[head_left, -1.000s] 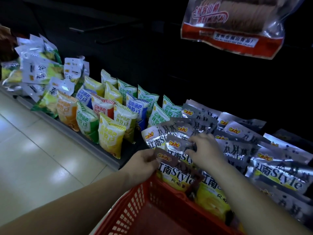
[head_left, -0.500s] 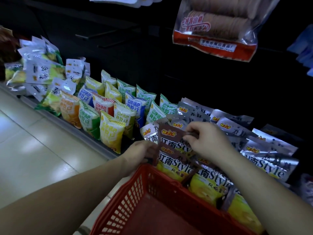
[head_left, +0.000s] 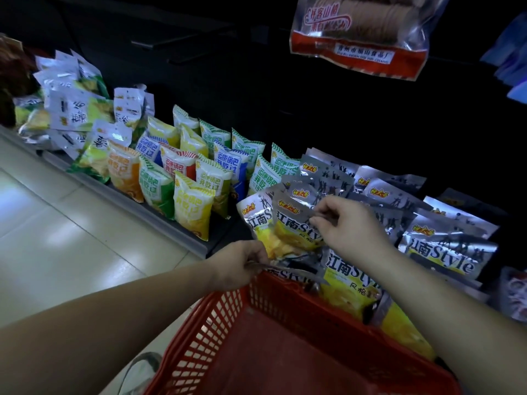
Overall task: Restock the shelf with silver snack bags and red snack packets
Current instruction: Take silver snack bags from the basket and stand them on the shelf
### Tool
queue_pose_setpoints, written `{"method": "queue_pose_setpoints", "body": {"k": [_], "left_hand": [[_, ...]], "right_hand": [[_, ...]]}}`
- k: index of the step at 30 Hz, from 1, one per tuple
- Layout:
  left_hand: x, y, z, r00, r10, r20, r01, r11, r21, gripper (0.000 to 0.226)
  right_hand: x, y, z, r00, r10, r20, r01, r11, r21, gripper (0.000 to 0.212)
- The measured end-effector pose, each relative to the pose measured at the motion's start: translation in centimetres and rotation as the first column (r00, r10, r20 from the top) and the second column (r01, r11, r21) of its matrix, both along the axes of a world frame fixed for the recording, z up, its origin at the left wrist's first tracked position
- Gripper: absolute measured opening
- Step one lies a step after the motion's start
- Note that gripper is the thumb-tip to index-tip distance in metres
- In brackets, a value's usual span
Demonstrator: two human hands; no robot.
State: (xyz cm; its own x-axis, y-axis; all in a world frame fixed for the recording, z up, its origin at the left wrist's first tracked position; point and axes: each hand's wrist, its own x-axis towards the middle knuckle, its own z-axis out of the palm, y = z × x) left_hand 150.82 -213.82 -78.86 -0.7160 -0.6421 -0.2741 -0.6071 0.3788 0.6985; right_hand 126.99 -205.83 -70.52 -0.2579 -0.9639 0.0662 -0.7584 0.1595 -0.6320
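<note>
My right hand (head_left: 346, 226) pinches the top edge of a silver snack bag (head_left: 293, 223) and holds it upright at the front of the low shelf. Behind it and to the right, several more silver snack bags (head_left: 445, 246) stand in rows. My left hand (head_left: 236, 266) grips the top of another silver bag (head_left: 288, 273) lying flat over the far rim of the red basket (head_left: 216, 323). More silver bags (head_left: 353, 283) lean against the basket's far right side. No red snack packets can be made out.
Yellow, green, blue and orange snack bags (head_left: 191, 206) fill the shelf to the left, with white bags (head_left: 74, 109) beyond. A large clear biscuit bag (head_left: 362, 32) hangs overhead. The shelf's grey front lip (head_left: 159, 220) borders the tiled floor (head_left: 57, 238).
My right hand has lifted one silver bag out of the bunch and stood it up on the shelf front. My left hand stays at the basket rim holding the remaining bag.
</note>
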Motion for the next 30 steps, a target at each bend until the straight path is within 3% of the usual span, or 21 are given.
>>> {"method": "queue_pose_setpoints", "body": {"k": [3,6,9,12,15,17,22,25,26,29,30], "left_hand": [[0.6,0.4,0.3,0.999,-0.046,0.005,0.046,0.996,-0.080,0.024],[0.8,0.4,0.0,0.996,-0.076,-0.051,0.059,0.959,-0.276,0.018],[0.5,-0.3,-0.4,0.985,-0.168,-0.025,0.153,0.940,-0.304,0.021],[1.2,-0.1,-0.8,0.974,-0.201,0.105,0.218,0.957,-0.191,0.042],[1.7,0.1,-0.7,0.998,-0.062,0.018,0.061,0.998,0.012,0.053],[1.4,-0.2,0.3,0.989,0.120,-0.081,-0.110,0.987,0.117,0.064],[0.0,-1.3,2.8,0.890,0.401,-0.218,-0.331,0.896,0.295,0.049],[-0.9,-1.7,4.1,0.795,0.562,-0.228,-0.466,0.807,0.364,0.034],[-1.0,-1.6,4.7,0.781,0.580,-0.231,-0.482,0.795,0.368,0.028],[-1.6,-0.9,7.3,0.827,0.485,-0.286,-0.361,0.846,0.392,0.049],[-1.7,-0.3,8.5,0.850,0.432,-0.300,-0.309,0.872,0.381,0.045]], "right_hand": [[0.3,0.7,-0.2,1.000,0.002,-0.011,-0.002,1.000,-0.006,0.011],[0.3,0.9,-0.5,1.000,-0.016,0.022,0.016,1.000,0.003,0.007],[0.0,0.6,-0.5,0.997,-0.048,0.060,0.049,0.999,-0.004,0.006],[-0.1,0.5,-0.8,0.997,-0.045,0.059,0.045,0.999,0.003,0.010],[0.0,0.6,-0.8,0.997,-0.046,0.062,0.046,0.999,0.002,0.009],[0.0,0.6,-0.6,0.996,-0.052,0.067,0.053,0.999,-0.008,0.010],[0.0,0.2,0.5,0.993,-0.057,0.106,0.065,0.996,-0.067,0.010],[0.3,0.2,1.4,0.993,-0.042,0.110,0.052,0.995,-0.087,0.017],[0.4,0.3,1.7,0.993,-0.032,0.112,0.042,0.995,-0.091,0.020],[1.1,0.9,3.5,0.994,0.004,0.106,0.004,0.998,-0.068,0.022],[1.3,1.1,4.4,0.992,0.025,0.120,-0.019,0.998,-0.052,0.022]]}}
